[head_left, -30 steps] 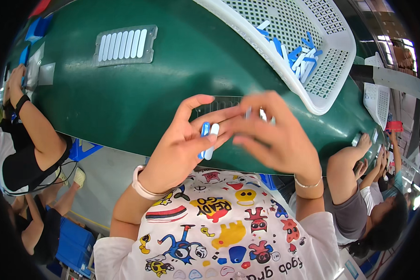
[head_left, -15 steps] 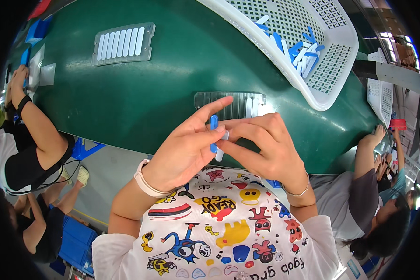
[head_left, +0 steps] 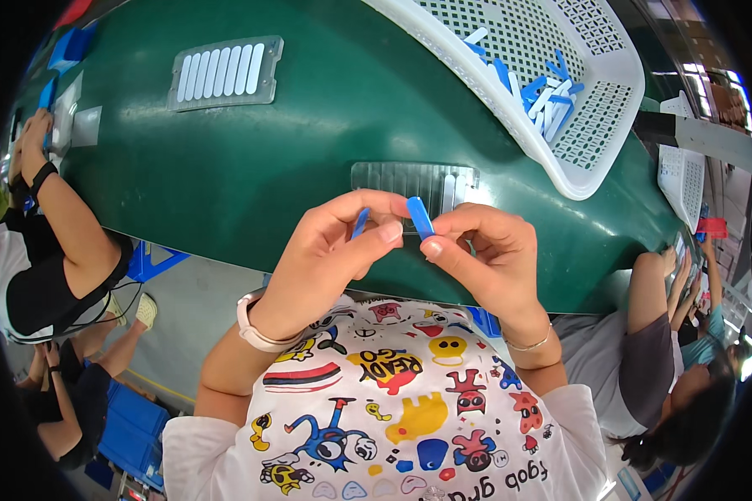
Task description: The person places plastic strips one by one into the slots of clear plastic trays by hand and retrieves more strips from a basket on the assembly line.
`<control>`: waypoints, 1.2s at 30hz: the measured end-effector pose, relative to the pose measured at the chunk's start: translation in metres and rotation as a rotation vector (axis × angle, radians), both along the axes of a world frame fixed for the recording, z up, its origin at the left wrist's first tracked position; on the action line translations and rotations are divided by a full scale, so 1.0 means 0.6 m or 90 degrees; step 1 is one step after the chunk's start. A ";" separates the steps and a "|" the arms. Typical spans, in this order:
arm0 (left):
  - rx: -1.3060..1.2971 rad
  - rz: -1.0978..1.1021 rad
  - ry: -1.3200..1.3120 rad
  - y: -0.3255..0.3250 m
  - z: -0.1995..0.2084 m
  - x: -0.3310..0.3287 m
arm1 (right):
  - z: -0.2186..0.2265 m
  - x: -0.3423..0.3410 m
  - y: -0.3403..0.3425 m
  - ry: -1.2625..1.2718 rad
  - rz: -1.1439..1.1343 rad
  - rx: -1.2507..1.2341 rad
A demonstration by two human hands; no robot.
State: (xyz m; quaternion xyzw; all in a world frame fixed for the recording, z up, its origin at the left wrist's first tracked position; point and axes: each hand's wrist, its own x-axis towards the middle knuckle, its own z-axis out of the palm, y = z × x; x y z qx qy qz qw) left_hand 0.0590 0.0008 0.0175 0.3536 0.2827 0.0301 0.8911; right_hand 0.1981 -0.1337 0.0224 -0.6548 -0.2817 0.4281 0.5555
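Between the thumb and fingers of my right hand (head_left: 491,250) is a small blue strip with rounded ends (head_left: 419,217), tilted with its upper end toward my left hand. My left hand (head_left: 330,246) is closed round a second blue strip (head_left: 360,223), partly hidden by the fingers. The left index fingertip comes up against the strip in my right hand, or very near it. Just beyond both hands lies a clear slotted tray (head_left: 376,174), with white strips (head_left: 449,193) in its right-hand slots. My fingers cover its near part.
A white perforated basket (head_left: 576,179) holding loose blue and white strips stands at the far right of the green table (head_left: 309,125). Another clear tray (head_left: 271,89), with several white strips, lies far left. Co-workers sit on both sides.
My hands have moved slightly apart. A blue strip now shows in my right hand, and the white piece seen between my fingers is out of sight. My left index finger has bent down.
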 end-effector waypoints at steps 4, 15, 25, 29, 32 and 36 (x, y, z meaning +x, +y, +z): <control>0.149 0.000 0.033 0.000 0.001 0.009 | -0.006 -0.002 0.003 -0.046 0.047 -0.002; -0.043 -0.043 0.061 -0.005 -0.003 0.017 | -0.047 0.015 0.021 0.070 0.095 0.204; 0.222 0.053 0.115 -0.002 -0.024 0.020 | -0.065 0.019 0.008 -0.211 -0.016 0.149; 0.368 0.062 0.084 -0.005 -0.025 0.019 | -0.067 0.023 0.007 -0.210 -0.024 0.138; 0.372 0.069 0.069 -0.007 -0.026 0.018 | -0.050 0.021 0.016 -0.219 0.029 0.154; 0.074 0.034 0.023 -0.006 -0.017 0.019 | -0.044 0.014 0.019 -0.180 0.137 0.194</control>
